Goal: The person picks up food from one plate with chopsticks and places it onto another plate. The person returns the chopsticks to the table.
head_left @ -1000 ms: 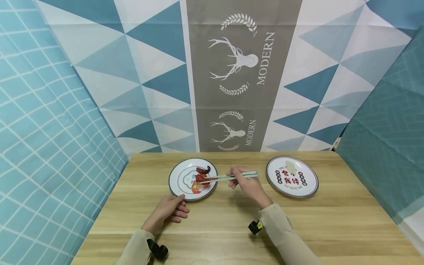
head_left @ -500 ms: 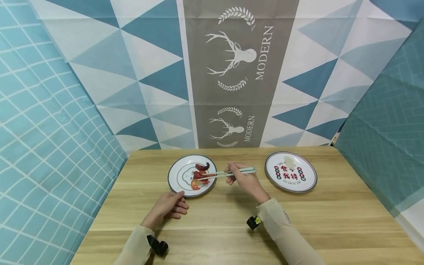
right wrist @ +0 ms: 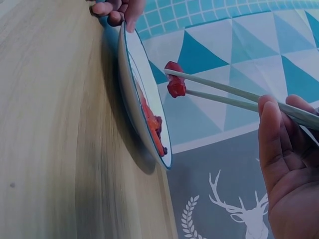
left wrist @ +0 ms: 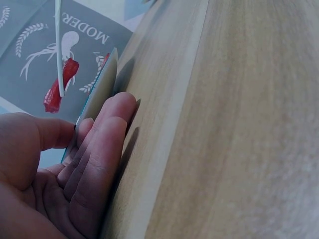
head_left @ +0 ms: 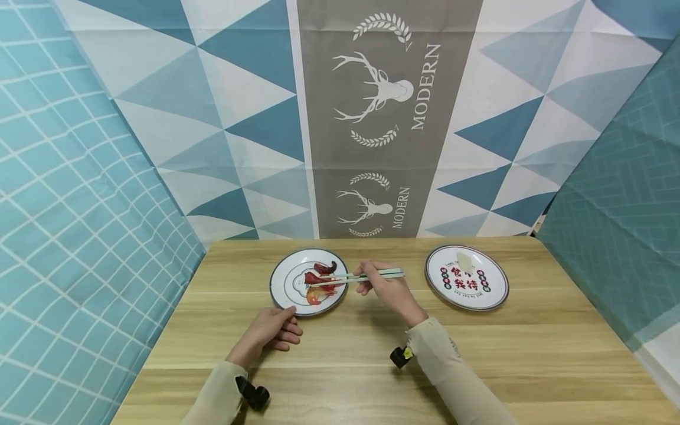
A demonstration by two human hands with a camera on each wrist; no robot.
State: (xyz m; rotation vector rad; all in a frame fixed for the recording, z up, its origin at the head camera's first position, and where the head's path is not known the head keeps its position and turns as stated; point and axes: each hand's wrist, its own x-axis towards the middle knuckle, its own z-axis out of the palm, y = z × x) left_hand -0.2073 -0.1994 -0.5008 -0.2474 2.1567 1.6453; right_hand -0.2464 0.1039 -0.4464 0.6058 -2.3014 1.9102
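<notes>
My left hand (head_left: 268, 330) pinches the near-left rim of a white, blue-rimmed plate (head_left: 284, 274), thumb on top and fingers beneath. In my right hand (head_left: 389, 293) is a pair of pale green chopsticks (right wrist: 219, 88). Their tips grip a glossy red piece of food (right wrist: 175, 82), which hangs above the plate in both wrist views. On the plate lie an orange shrimp (head_left: 314, 295) and a dark red curled piece (head_left: 325, 268). Part of the food there is hidden behind the chopsticks and the red piece.
A second white plate (head_left: 467, 302), with red lettering, stands at the right, bearing a thin pale piece (head_left: 465, 262). The wooden table (head_left: 340, 378) meets a patterned cloth wall (head_left: 366, 136) at the back. Blue-tiled cloth (head_left: 79, 206) hangs at the left.
My right hand has shifted slightly left with the chopsticks. The red piece has moved left across the plate in their tips. My left hand stays at the rim.
</notes>
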